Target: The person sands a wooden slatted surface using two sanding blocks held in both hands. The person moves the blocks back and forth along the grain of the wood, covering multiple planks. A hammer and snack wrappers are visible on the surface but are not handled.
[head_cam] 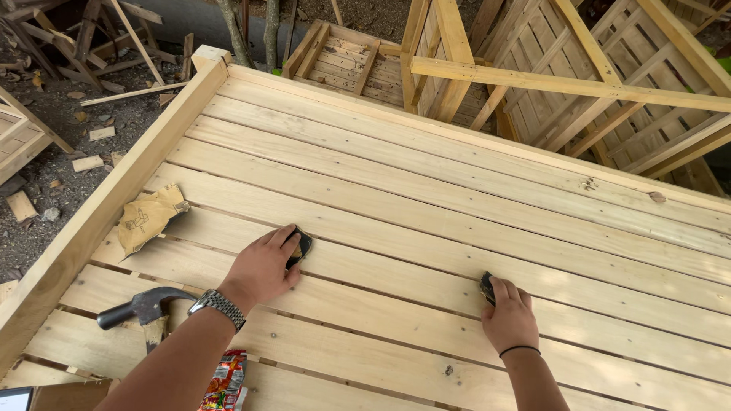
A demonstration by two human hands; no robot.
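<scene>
Left hand [263, 268] and right hand [509, 316] each flat atop a dark pad [303, 247] on slatted wood panel [426, 190]

An outdoor yard in daylight: dark gravel ground [53, 164] strewn with wood offcuts [87, 162]. Slatted wooden frames [579, 84] stand behind, beside thin tree trunks [251, 30].

Both arms are bare, with no sleeves. The left hand [261, 268] has a shiny silver watch with a metal link band on its wrist. The right hand [509, 317] has a thin black band around its wrist.
</scene>
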